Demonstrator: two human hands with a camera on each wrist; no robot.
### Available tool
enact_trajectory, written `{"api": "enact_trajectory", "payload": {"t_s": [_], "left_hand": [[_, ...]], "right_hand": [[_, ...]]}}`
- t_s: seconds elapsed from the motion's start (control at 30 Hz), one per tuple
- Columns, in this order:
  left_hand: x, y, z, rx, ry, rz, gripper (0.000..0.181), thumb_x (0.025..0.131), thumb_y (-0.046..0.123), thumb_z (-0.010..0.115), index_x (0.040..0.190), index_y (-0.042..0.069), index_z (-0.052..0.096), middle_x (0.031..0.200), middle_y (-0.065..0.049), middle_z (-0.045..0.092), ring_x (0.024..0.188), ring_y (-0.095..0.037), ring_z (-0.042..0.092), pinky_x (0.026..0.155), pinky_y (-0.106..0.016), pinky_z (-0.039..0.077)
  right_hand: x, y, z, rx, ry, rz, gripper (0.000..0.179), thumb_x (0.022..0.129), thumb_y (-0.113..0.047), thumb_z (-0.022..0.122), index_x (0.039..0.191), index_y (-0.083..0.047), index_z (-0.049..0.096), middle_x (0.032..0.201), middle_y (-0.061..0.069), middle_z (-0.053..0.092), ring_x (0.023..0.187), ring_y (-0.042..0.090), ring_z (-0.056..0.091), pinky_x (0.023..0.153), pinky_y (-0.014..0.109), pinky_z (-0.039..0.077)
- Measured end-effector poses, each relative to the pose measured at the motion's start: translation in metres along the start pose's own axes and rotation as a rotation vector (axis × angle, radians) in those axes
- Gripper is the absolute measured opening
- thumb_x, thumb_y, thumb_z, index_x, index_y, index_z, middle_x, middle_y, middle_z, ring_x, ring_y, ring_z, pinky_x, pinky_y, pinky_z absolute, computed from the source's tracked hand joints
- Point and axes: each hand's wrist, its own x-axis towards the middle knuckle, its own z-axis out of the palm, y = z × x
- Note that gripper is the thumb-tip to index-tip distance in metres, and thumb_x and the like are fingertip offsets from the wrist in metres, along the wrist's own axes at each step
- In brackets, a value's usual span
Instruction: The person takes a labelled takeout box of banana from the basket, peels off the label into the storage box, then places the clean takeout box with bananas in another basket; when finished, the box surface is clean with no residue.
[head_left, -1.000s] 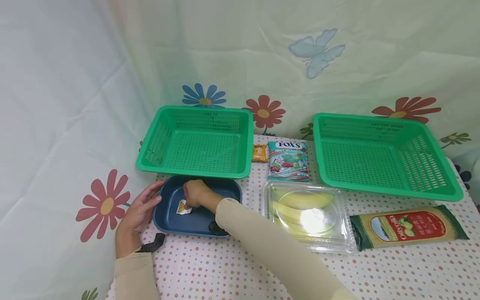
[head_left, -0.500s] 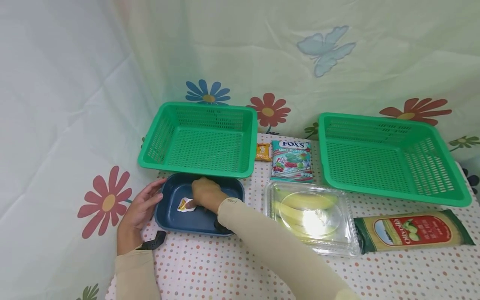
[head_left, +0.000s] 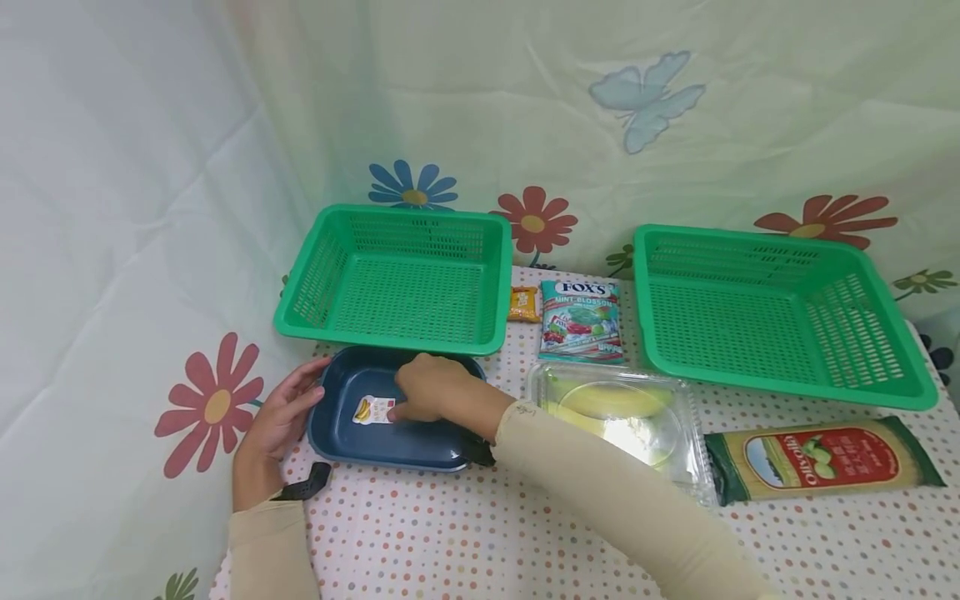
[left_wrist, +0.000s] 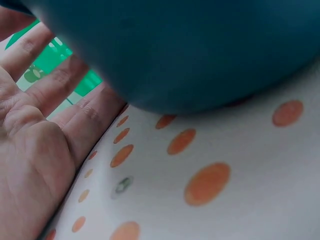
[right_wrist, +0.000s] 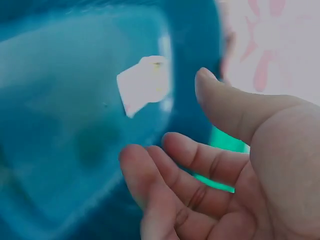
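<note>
A dark blue oblong tub [head_left: 420, 454] stands on the table in front of the left basket. My left hand [head_left: 276, 419] rests against its left end; in the left wrist view the fingers extend along the tub's outer wall [left_wrist: 175, 55]. On the tub's floor, left of its middle, lies a small white card [head_left: 372, 410] with a banana picture. My right hand [head_left: 442, 390] is over the tub, its thumb near the card's right edge. In the right wrist view the thumb and loosely bent fingers are apart and hold nothing, and the card [right_wrist: 145, 87] lies clear of them.
Two green baskets [head_left: 416, 340] [head_left: 787, 389] stand at the back. Between them lie a small orange packet [head_left: 524, 304] and a Fox's candy bag [head_left: 582, 322]. Nearer are bananas in a clear clamshell box [head_left: 693, 467] and a pack of spaghetti [head_left: 825, 460].
My right hand has drawn back to the right from the card, uncovering all its printing. The card is left on the tub's floor. My left hand has stayed against the tub.
</note>
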Motion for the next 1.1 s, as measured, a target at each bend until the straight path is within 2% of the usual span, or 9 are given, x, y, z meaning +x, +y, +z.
{"api": "enact_trajectory", "payload": {"t_s": [0.2,0.33,0.57,0.63,0.73,0.83,0.9,1.0,1.1], "left_hand": [[0.0,-0.001,0.0,0.002,0.005,-0.003,0.052,0.106,0.006,0.05,0.156,0.006,0.038,0.146,0.011,0.052,0.133,-0.003,0.05,0.105,-0.016,0.047],[0.001,-0.002,0.001,0.01,0.008,-0.01,0.053,0.106,0.006,0.05,0.157,0.006,0.036,0.148,0.011,0.05,0.134,-0.003,0.049,0.105,-0.016,0.047],[0.0,0.003,-0.001,0.059,-0.008,-0.005,0.052,0.106,0.006,0.05,0.156,0.005,0.037,0.147,0.011,0.05,0.13,-0.002,0.053,0.102,-0.017,0.05],[-0.007,0.013,-0.001,0.114,-0.007,0.005,0.051,0.106,0.006,0.05,0.155,0.002,0.038,0.148,0.004,0.051,0.128,-0.001,0.056,0.1,-0.018,0.052],[-0.023,0.04,0.005,0.341,0.049,0.007,0.05,0.106,0.013,0.053,0.154,0.003,0.04,0.151,-0.013,0.049,0.126,0.0,0.058,0.095,-0.015,0.052],[-0.039,0.077,0.022,0.599,0.133,0.013,0.051,0.106,0.021,0.056,0.153,0.008,0.043,0.151,-0.021,0.048,0.131,-0.01,0.057,0.089,-0.008,0.049],[-0.042,0.098,0.039,0.691,0.168,0.065,0.05,0.105,0.019,0.058,0.152,0.009,0.045,0.151,-0.019,0.048,0.132,-0.011,0.053,0.089,-0.005,0.046],[-0.042,0.117,0.067,0.704,0.171,0.19,0.048,0.102,0.011,0.061,0.149,0.009,0.051,0.15,-0.012,0.051,0.135,-0.006,0.049,0.093,-0.005,0.045],[-0.034,0.125,0.101,0.67,0.108,0.259,0.045,0.101,0.009,0.062,0.145,0.011,0.055,0.151,-0.005,0.052,0.135,0.001,0.047,0.099,-0.01,0.046]], "right_hand": [[-0.043,0.02,-0.009,0.092,0.118,-0.027,0.044,0.097,-0.053,0.063,0.103,-0.01,0.069,0.071,-0.002,0.059,0.062,0.011,0.058,0.058,0.028,0.048],[-0.065,0.037,-0.003,0.183,0.191,-0.002,0.042,0.097,-0.049,0.065,0.102,-0.008,0.067,0.068,-0.001,0.057,0.059,0.013,0.056,0.055,0.029,0.045],[-0.101,0.077,0.011,0.215,0.272,0.078,0.035,0.095,-0.048,0.069,0.094,-0.014,0.062,0.064,-0.002,0.056,0.059,0.013,0.053,0.055,0.029,0.043],[-0.113,0.089,0.014,0.238,0.3,0.097,0.032,0.095,-0.045,0.071,0.093,-0.014,0.062,0.06,-0.004,0.052,0.056,0.012,0.049,0.053,0.027,0.04],[-0.134,0.107,0.017,0.27,0.355,0.12,0.028,0.095,-0.041,0.071,0.09,-0.015,0.06,0.057,-0.005,0.047,0.053,0.011,0.044,0.05,0.026,0.037],[-0.155,0.127,0.018,0.278,0.431,0.132,0.027,0.095,-0.038,0.071,0.09,-0.014,0.061,0.059,-0.006,0.05,0.053,0.009,0.044,0.05,0.026,0.037],[-0.17,0.14,0.018,0.274,0.467,0.155,0.027,0.096,-0.039,0.071,0.092,-0.014,0.062,0.063,-0.006,0.054,0.054,0.009,0.045,0.051,0.026,0.039],[-0.19,0.157,0.018,0.277,0.491,0.198,0.03,0.096,-0.041,0.07,0.098,-0.011,0.063,0.068,-0.005,0.057,0.054,0.01,0.045,0.05,0.027,0.039],[-0.209,0.174,0.018,0.261,0.505,0.245,0.038,0.097,-0.042,0.069,0.111,-0.007,0.063,0.072,-0.003,0.059,0.054,0.011,0.045,0.05,0.027,0.038]]}}
